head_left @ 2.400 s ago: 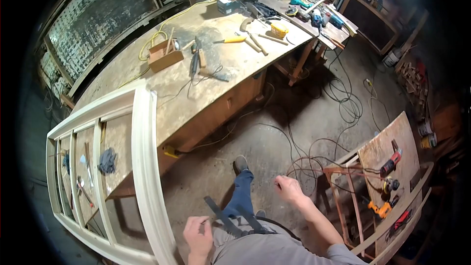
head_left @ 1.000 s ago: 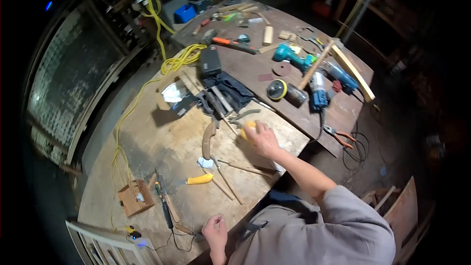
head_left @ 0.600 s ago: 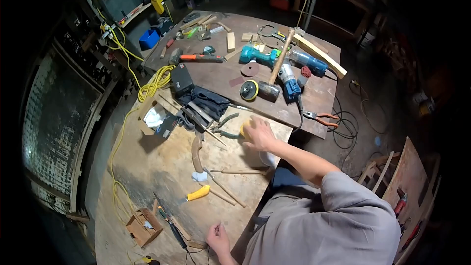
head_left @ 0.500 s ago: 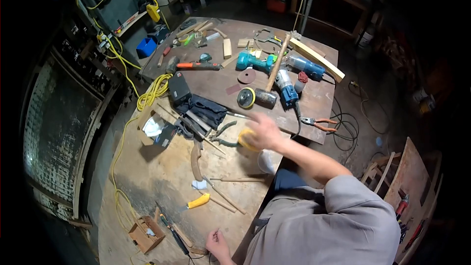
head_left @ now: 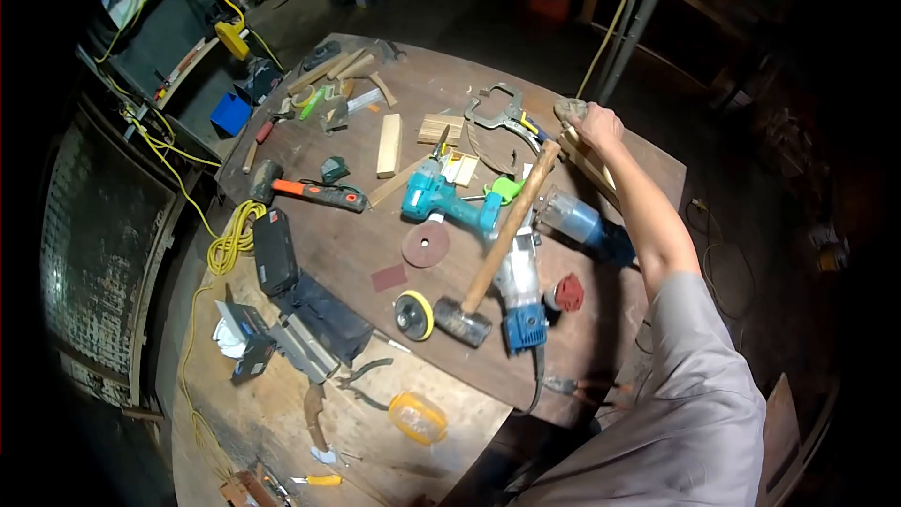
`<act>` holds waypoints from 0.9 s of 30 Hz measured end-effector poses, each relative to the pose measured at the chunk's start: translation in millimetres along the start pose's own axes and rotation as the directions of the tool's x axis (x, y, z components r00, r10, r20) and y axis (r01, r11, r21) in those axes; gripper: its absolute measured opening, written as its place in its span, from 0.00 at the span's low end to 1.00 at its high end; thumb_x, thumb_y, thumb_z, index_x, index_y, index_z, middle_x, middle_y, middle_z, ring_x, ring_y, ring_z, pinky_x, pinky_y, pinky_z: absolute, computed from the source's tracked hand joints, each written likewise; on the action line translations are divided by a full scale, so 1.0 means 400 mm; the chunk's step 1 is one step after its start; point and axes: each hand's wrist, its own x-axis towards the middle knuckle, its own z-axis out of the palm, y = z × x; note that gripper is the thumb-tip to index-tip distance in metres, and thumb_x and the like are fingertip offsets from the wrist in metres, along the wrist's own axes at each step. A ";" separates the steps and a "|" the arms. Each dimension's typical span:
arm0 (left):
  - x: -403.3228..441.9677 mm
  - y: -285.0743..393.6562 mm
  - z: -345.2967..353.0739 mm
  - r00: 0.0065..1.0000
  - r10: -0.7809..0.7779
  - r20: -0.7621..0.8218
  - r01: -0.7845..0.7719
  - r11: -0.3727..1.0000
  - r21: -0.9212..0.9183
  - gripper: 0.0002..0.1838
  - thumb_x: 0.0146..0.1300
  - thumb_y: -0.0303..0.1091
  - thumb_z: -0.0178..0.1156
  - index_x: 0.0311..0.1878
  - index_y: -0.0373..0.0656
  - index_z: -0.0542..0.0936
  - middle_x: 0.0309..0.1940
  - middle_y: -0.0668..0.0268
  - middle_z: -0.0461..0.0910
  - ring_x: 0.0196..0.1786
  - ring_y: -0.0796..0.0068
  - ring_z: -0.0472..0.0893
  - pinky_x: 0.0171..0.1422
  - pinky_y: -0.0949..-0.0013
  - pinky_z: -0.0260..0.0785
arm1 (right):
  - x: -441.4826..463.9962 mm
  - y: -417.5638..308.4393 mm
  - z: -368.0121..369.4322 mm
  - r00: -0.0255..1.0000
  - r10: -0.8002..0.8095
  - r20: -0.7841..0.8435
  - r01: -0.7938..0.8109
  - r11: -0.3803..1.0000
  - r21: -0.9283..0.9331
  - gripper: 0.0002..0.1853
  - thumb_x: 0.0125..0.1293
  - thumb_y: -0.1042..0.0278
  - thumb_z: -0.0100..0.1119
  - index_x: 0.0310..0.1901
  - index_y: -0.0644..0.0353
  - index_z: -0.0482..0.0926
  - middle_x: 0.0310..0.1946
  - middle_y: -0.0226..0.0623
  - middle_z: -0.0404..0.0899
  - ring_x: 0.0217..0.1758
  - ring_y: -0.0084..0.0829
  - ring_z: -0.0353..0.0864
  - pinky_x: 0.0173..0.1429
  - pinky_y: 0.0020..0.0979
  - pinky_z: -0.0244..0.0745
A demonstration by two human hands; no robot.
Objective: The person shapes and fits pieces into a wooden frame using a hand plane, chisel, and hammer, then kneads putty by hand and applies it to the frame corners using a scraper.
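At the far right corner of the worktable, my right hand (head_left: 601,124) is closed on a grey, crumpled bundle (head_left: 569,111), perhaps cloth; its exact kind is unclear. Under my wrist and forearm runs a long wooden piece (head_left: 593,169). Left of the hand lie a metal locking clamp (head_left: 494,111) and the handle of a sledgehammer (head_left: 511,225). A blue power tool with a clear housing (head_left: 574,216) sits below the forearm. On the nearer table is a yellow-rimmed object (head_left: 418,417), blurred. My left hand is out of view.
A teal cordless drill (head_left: 446,202), a sanding disc (head_left: 425,244), a blue and silver grinder (head_left: 522,296) and an orange-handled hammer (head_left: 319,194) lie mid-table. A coiled yellow cord (head_left: 233,235) hangs at the left edge. Pliers (head_left: 587,387) lie near the right edge.
My right hand has moved from the yellow object on the near table to the far right corner, onto the grey bundle. The view has shifted forward, and my left hand has left it.
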 end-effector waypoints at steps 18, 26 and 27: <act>-0.069 0.206 0.097 0.993 -0.018 -0.113 -0.004 0.981 -0.193 0.13 0.67 0.32 0.63 0.54 0.44 0.83 0.46 0.60 0.84 0.49 0.67 0.82 0.56 0.64 0.73 | 0.192 0.055 -0.006 0.935 -0.184 0.304 -0.146 0.580 0.801 0.23 0.69 0.58 0.48 0.53 0.69 0.79 0.45 0.55 0.86 0.51 0.44 0.87 0.47 0.39 0.83; -0.023 0.273 0.081 0.854 0.359 -0.378 -0.450 0.873 -0.188 0.07 0.65 0.25 0.61 0.45 0.35 0.83 0.31 0.67 0.82 0.35 0.75 0.81 0.41 0.69 0.74 | -0.138 -0.122 -0.323 0.779 -0.625 0.043 -0.110 -0.068 0.992 0.21 0.73 0.61 0.60 0.60 0.66 0.74 0.44 0.45 0.86 0.36 0.38 0.90 0.29 0.25 0.81; -0.014 0.445 0.010 0.932 0.279 -0.233 -0.285 0.959 0.008 0.07 0.65 0.23 0.61 0.43 0.32 0.84 0.35 0.60 0.84 0.37 0.73 0.83 0.45 0.69 0.76 | -0.210 -0.151 -0.331 0.742 -0.670 0.002 -0.104 -0.112 0.988 0.21 0.72 0.62 0.61 0.60 0.66 0.74 0.44 0.45 0.86 0.37 0.37 0.90 0.31 0.27 0.82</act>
